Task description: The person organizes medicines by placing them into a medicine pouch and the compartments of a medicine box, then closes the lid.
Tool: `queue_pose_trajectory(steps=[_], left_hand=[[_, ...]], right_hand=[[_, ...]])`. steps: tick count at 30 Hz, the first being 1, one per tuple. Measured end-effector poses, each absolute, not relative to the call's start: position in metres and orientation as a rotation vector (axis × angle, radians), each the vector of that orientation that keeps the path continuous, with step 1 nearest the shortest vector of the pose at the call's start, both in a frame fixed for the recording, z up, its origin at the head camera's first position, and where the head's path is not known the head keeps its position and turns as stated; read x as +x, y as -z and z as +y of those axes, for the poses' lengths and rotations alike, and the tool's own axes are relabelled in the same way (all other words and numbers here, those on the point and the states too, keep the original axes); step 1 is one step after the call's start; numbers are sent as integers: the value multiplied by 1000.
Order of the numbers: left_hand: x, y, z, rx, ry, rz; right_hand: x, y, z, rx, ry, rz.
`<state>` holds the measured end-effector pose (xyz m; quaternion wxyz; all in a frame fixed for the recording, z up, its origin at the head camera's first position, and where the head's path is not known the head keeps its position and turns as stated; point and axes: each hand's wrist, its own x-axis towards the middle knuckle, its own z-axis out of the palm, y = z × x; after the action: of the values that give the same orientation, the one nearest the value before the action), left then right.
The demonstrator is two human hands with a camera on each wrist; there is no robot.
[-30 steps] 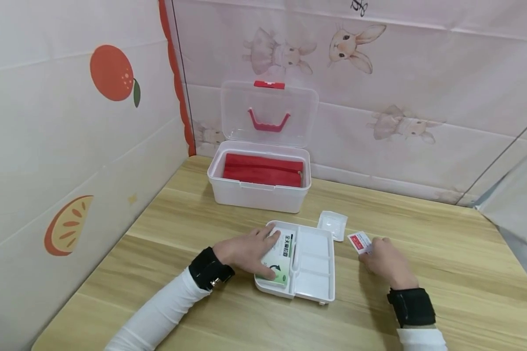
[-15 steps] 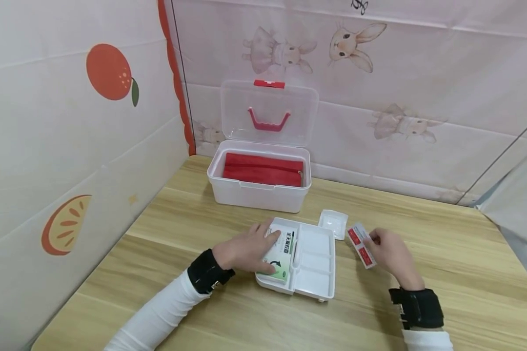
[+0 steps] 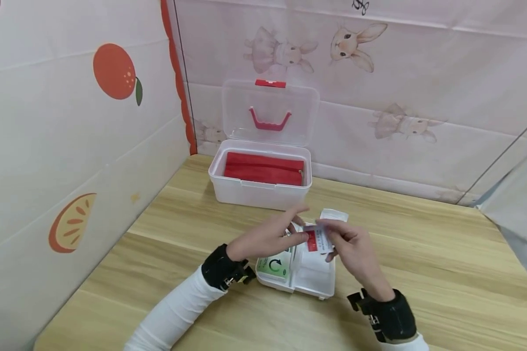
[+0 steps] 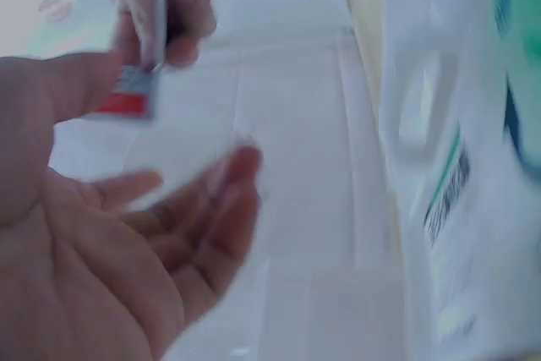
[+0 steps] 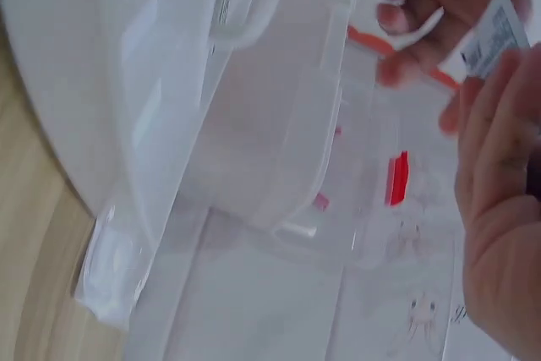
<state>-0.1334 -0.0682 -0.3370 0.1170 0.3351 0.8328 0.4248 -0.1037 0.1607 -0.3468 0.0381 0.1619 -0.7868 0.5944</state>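
My right hand pinches a small flat red-and-white sachet above the white compartment tray. My left hand reaches in from the other side, fingers apart and uncurled, its thumb right at the sachet's red end. In the left wrist view the left palm faces the sachet, nothing gripped in its fingers. The right wrist view shows the sachet sticking out from the right fingers. A green-and-white box lies in the tray's left compartment, partly hidden by the left hand.
Behind the tray stands a translucent case, lid raised, with a red zip pouch inside. A small white square packet lies at the tray's back right corner. Printed cloth walls border the wooden table.
The right hand has carried the sachet left, from the bare wood to over the tray. My left hand has lifted off the green-and-white box and moved right, toward the sachet.
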Motion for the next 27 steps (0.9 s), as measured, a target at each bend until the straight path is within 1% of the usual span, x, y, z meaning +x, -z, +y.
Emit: queue_pose_trajectory(steps=[3,6,13,17,20,25,27], left_hand=[[-133,337,-64,983,-1397,2266],[-132,337,-63,976,-1484,2101],[-134,333,-66,833,-1603,1703],[-134,333,-71,776,-1616,1545],[-132,333,-72,732,-1611,1562],[-127,335,-67,774,-1537,1910],[-125,335,-66,793,-1515,2032]], right_hand=[[-100,350,150,574,-1846,-2288],[-97,353,144,564,-1795,-2194],[-96,355,141,590,-1527,-2101],[-95,357,138,626,-1474,-2072],[-94,358,136,651,-1475,-2047],[-93,358,138,724,-1512,-2107],[-93,356,142,739,-1595,-2190]])
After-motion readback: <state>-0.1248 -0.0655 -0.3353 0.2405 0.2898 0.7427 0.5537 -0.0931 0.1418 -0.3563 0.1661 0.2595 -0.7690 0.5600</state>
